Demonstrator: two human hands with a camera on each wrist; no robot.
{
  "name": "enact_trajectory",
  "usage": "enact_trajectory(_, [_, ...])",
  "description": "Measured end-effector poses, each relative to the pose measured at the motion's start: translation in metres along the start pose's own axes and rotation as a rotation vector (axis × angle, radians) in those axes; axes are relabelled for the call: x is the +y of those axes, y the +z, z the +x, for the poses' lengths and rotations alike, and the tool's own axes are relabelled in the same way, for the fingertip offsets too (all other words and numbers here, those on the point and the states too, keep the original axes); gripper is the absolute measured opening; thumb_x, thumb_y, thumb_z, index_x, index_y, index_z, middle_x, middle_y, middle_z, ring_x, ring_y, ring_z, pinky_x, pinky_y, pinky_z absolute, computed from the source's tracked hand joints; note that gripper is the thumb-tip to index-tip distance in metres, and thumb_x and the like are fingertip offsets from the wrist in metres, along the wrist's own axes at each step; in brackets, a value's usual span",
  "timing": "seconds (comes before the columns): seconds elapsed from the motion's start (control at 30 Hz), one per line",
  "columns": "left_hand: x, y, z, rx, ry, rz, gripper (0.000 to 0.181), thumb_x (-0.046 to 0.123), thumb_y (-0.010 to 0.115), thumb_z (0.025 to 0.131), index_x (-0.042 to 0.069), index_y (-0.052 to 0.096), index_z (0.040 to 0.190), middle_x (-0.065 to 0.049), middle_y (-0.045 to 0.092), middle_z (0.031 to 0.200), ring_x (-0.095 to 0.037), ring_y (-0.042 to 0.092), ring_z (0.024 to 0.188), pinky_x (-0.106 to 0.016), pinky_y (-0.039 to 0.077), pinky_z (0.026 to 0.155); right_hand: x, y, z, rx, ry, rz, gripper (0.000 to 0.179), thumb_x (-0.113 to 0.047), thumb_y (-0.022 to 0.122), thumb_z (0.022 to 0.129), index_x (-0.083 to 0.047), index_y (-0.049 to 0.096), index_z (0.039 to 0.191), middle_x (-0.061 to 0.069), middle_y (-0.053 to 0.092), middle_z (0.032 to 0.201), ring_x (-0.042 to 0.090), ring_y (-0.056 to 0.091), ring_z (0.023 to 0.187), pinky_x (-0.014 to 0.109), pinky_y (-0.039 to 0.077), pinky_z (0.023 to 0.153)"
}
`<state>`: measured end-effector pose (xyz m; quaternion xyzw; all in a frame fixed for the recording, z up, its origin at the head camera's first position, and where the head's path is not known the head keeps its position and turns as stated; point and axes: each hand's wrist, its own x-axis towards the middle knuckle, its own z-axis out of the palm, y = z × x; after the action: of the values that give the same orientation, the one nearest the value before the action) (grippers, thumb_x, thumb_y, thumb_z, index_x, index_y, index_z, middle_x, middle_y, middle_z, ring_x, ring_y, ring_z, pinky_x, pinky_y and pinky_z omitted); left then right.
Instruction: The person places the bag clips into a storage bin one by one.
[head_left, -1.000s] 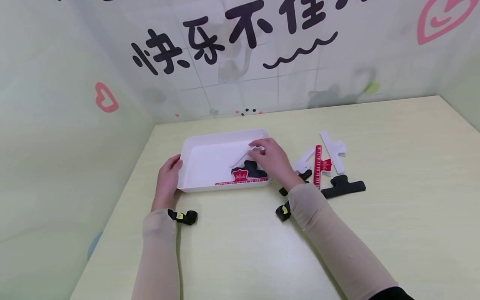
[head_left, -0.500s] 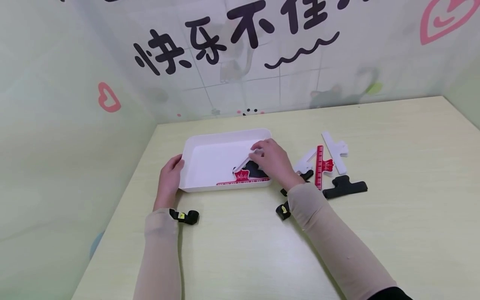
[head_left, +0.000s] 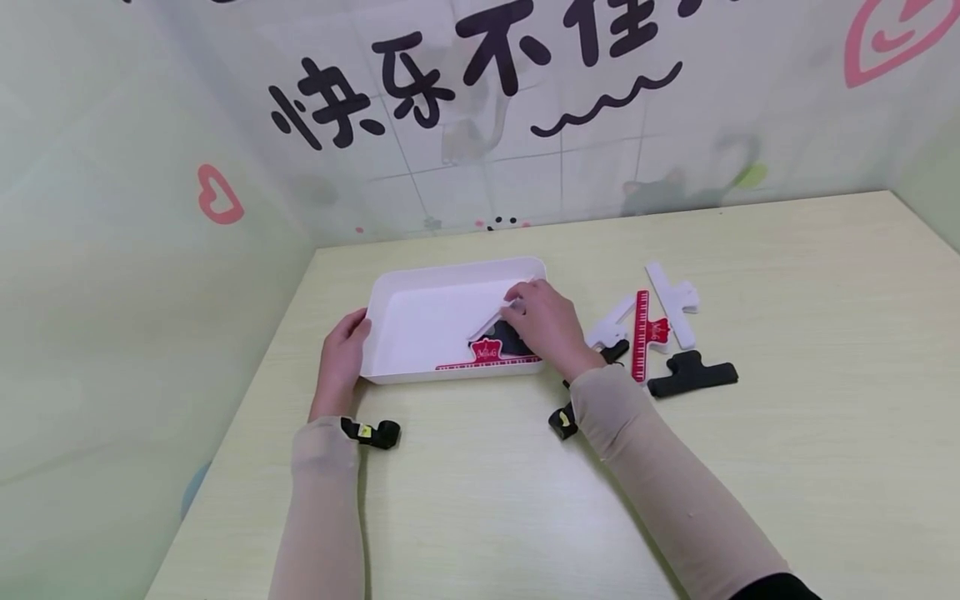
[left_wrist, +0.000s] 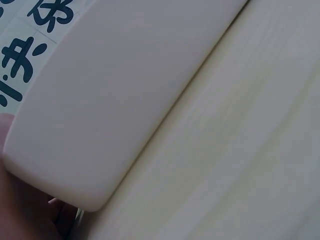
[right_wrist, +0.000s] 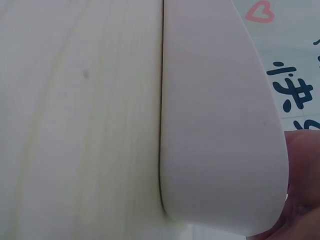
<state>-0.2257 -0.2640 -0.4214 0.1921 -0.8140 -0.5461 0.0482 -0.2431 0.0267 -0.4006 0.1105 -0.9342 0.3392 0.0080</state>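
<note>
A white tray (head_left: 420,333) stands on the table, its outer wall filling much of both wrist views. My left hand (head_left: 341,354) grips the tray's left end, thumb at the rim. Over the right part of the tray, my right hand (head_left: 550,327) pinches a white clip (head_left: 484,325), partly hidden by the fingers. Beneath it lie a black clip (head_left: 510,340), partly covered by the hand, and a red clip (head_left: 487,352) with a ruler-like edge along the front wall. In the right wrist view, the tray wall (right_wrist: 220,110) hides most of the right hand's work.
Right of the tray lie more clips: a red one (head_left: 641,337), a black one (head_left: 692,374), a white one (head_left: 670,304), and another white one (head_left: 611,325). A further black piece (head_left: 617,350) shows partly behind the right wrist. A printed cloth (head_left: 480,183) hangs behind the table.
The white clip in my right hand has shifted slightly and now lies just above the red clip's top. My left hand keeps its hold on the tray.
</note>
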Motion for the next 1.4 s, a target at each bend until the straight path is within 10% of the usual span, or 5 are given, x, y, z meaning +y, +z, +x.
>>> enact_trajectory(0.53, [-0.0001,0.0015,-0.0001,-0.008,-0.016,0.017,0.042,0.036,0.042,0.097,0.023,0.044,0.137,0.003,0.042,0.142,-0.017,0.039,0.124,-0.036,0.031,0.105,-0.0014,0.0019,-0.0003,-0.048,-0.001,-0.077,0.036,-0.030,0.055,0.091,-0.011,0.058,0.122,0.009,0.053,0.124,0.024,0.051,0.112,0.041,0.040,0.097])
enact_trajectory(1.4, [0.0012,0.0028,0.0019,-0.018,-0.016,0.006,0.043,0.036,0.042,0.097,0.022,0.044,0.137,0.002,0.042,0.141,-0.018,0.042,0.121,-0.035,0.033,0.103,-0.0045,0.0005,-0.0003,-0.061,0.009,-0.129,0.032,-0.028,0.055,0.090,-0.009,0.064,0.114,0.008,0.056,0.112,0.020,0.053,0.096,0.037,0.044,0.090])
